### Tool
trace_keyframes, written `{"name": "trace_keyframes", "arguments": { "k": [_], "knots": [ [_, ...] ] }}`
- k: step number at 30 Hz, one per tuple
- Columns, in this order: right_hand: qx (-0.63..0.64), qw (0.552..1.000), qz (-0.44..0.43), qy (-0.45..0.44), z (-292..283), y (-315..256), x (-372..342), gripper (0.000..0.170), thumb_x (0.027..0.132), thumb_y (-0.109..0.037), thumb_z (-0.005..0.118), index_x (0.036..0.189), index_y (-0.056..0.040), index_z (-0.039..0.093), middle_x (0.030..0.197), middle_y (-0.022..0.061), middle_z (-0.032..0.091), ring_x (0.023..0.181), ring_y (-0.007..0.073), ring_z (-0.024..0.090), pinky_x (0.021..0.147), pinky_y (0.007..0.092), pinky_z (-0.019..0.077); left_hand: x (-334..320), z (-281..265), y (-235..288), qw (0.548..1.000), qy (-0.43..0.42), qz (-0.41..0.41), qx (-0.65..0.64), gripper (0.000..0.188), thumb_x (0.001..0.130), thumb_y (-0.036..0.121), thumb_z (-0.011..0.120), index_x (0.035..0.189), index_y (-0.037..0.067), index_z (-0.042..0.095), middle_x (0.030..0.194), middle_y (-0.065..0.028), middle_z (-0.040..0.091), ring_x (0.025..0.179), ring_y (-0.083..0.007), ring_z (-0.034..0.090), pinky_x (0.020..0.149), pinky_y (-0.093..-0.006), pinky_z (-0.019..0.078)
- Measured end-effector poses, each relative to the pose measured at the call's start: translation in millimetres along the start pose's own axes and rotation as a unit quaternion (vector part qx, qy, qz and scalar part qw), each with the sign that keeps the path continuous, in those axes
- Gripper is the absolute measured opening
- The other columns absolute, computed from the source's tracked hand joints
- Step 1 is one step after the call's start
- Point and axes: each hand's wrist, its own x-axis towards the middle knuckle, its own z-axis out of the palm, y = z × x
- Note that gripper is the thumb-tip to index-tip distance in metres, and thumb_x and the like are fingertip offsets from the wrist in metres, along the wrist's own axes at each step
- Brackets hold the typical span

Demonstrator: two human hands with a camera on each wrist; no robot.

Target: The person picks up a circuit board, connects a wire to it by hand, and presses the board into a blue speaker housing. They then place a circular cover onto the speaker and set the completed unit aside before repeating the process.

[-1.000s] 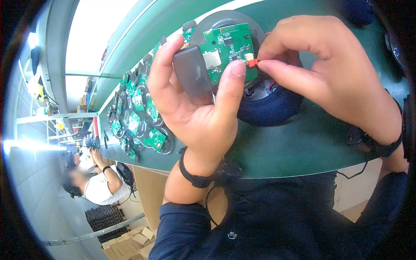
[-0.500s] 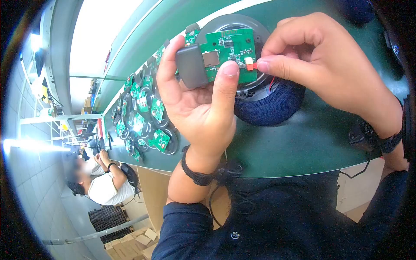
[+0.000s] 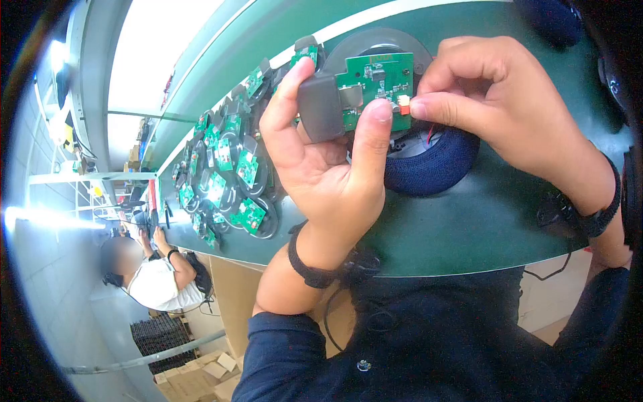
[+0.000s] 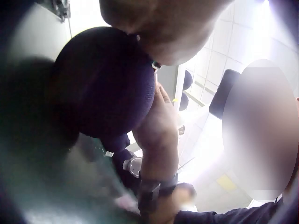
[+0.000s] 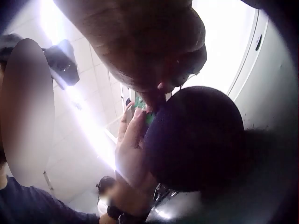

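In the head view my left hand (image 3: pixel 335 174) grips a green circuit board (image 3: pixel 396 75) by its black rectangular block (image 3: pixel 319 107), thumb across the front of the board. My right hand (image 3: pixel 509 114) pinches at a small red connector (image 3: pixel 405 110) with thumb and index finger, right at the white socket (image 3: pixel 404 100) on the board's edge. Thin red wires run down from there. Behind the board sits a round device with a dark blue fabric cover (image 3: pixel 439 167) and a grey ring (image 3: pixel 408 44). Its fabric body (image 4: pixel 103 88) blocks much of both wrist views.
A pile of similar boards on clear round parts (image 3: pixel 251 218) covers the left of the green table (image 3: pixel 429 234). Another dark blue round device (image 3: pixel 552 23) stands at the far right. A person in white (image 3: pixel 157 285) sits at left; cardboard boxes (image 3: pixel 194 375) lie below.
The left hand and board have shifted right and slightly down. The right hand has moved slightly right with them, its thumb and finger staying at the red connector.
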Motion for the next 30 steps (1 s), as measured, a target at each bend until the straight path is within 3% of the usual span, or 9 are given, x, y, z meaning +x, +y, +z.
{"name": "trace_keyframes", "arguments": {
  "k": [3, 5, 9, 10, 13, 16, 19, 23, 30],
  "knots": [
    [0.046, 0.995, 0.079, -0.033, -16.2, -8.6, 10.8, 0.027, 0.089, -0.015, 0.077, 0.070, -0.0053, 0.061, 0.068, -0.0072, 0.053, 0.062, 0.0021, 0.047, 0.055, 0.0203, 0.0343, -1.6, -5.1, 0.2, 0.997, 0.016, 0.038, 0.058, 0.067, 0.089, -0.002, 0.071, 0.145, 0.002, 0.033, 0.126, -0.0154, 0.056, 0.102, -0.0179, 0.061, 0.089, -0.0300, 0.0521],
    [-0.062, 0.988, 0.089, -0.110, -43.7, -1.6, 15.8, 0.035, 0.093, -0.022, 0.074, 0.067, -0.0062, 0.057, 0.064, -0.0069, 0.051, 0.060, 0.0017, 0.044, 0.054, 0.0210, 0.0338, 0.0, -1.1, 0.9, 0.998, 0.041, 0.045, 0.035, 0.066, 0.091, -0.002, 0.068, 0.145, 0.004, 0.031, 0.125, -0.0156, 0.057, 0.099, -0.0171, 0.060, 0.087, -0.0293, 0.0514],
    [-0.218, 0.959, 0.098, -0.153, -53.6, 8.5, 21.4, 0.042, 0.099, -0.028, 0.066, 0.075, 0.0057, 0.060, 0.061, -0.0062, 0.051, 0.062, 0.0040, 0.043, 0.055, 0.0259, 0.0363, -2.3, -2.6, 2.6, 0.999, 0.050, 0.006, 0.005, 0.064, 0.091, -0.004, 0.065, 0.144, 0.007, 0.030, 0.124, -0.0163, 0.058, 0.101, -0.0184, 0.061, 0.089, -0.0297, 0.0515],
    [-0.203, 0.959, 0.091, -0.173, -52.0, 10.3, 23.9, 0.039, 0.101, -0.027, 0.063, 0.091, 0.0109, 0.064, 0.068, -0.0036, 0.059, 0.068, 0.0054, 0.047, 0.062, 0.0260, 0.0426, -1.7, -0.3, 4.1, 0.998, 0.065, 0.004, 0.000, 0.064, 0.091, -0.004, 0.065, 0.144, 0.007, 0.030, 0.123, -0.0161, 0.058, 0.102, -0.0184, 0.061, 0.089, -0.0297, 0.0515],
    [0.038, 0.997, 0.004, -0.063, -30.1, 43.8, 26.2, 0.034, 0.103, -0.024, 0.059, 0.120, 0.0050, 0.068, 0.110, 0.0058, 0.072, 0.105, 0.0110, 0.062, 0.097, 0.0284, 0.0485, -1.6, -2.7, 1.5, 0.997, 0.075, 0.004, -0.019, 0.063, 0.091, -0.004, 0.065, 0.143, 0.007, 0.031, 0.122, -0.0150, 0.058, 0.102, -0.0178, 0.060, 0.088, -0.0297, 0.0512],
    [0.129, 0.991, -0.027, -0.012, -18.7, 44.7, 27.8, 0.032, 0.103, -0.022, 0.060, 0.122, 0.0025, 0.068, 0.119, 0.0093, 0.071, 0.116, 0.0161, 0.062, 0.105, 0.0317, 0.0464, -0.3, -5.9, -0.3, 0.997, 0.079, -0.003, -0.014, 0.062, 0.091, -0.004, 0.065, 0.143, 0.007, 0.033, 0.122, -0.0136, 0.058, 0.101, -0.0169, 0.060, 0.088, -0.0297, 0.0505],
    [0.224, 0.974, -0.011, 0.018, -2.1, 35.5, 20.5, 0.030, 0.102, -0.023, 0.062, 0.115, 0.0015, 0.072, 0.112, 0.0073, 0.073, 0.108, 0.0123, 0.063, 0.101, 0.0277, 0.0468, 0.2, -5.0, 1.3, 0.995, 0.099, 0.009, 0.006, 0.061, 0.091, -0.004, 0.066, 0.142, 0.005, 0.034, 0.121, -0.0123, 0.058, 0.100, -0.0162, 0.059, 0.088, -0.0298, 0.0498],
    [0.281, 0.960, 0.007, 0.005, 2.2, 32.9, 17.7, 0.032, 0.102, -0.022, 0.062, 0.123, 0.0013, 0.067, 0.118, 0.0125, 0.071, 0.112, 0.0182, 0.065, 0.105, 0.0339, 0.0475, -0.3, -5.6, 1.3, 0.996, 0.087, 0.011, -0.018, 0.062, 0.090, -0.005, 0.066, 0.143, 0.005, 0.034, 0.121, -0.0126, 0.057, 0.101, -0.0166, 0.060, 0.090, -0.0299, 0.0487],
    [0.239, 0.970, -0.039, 0.027, 4.7, 42.3, 16.4, 0.032, 0.103, -0.021, 0.060, 0.126, 0.0000, 0.066, 0.122, 0.0127, 0.070, 0.113, 0.0173, 0.064, 0.104, 0.0337, 0.0472, 0.0, -6.9, -0.4, 0.997, 0.076, 0.010, -0.007, 0.054, 0.094, -0.002, 0.062, 0.141, 0.004, 0.038, 0.122, -0.0121, 0.058, 0.107, -0.0173, 0.060, 0.093, -0.0307, 0.0481]
  ]
}}
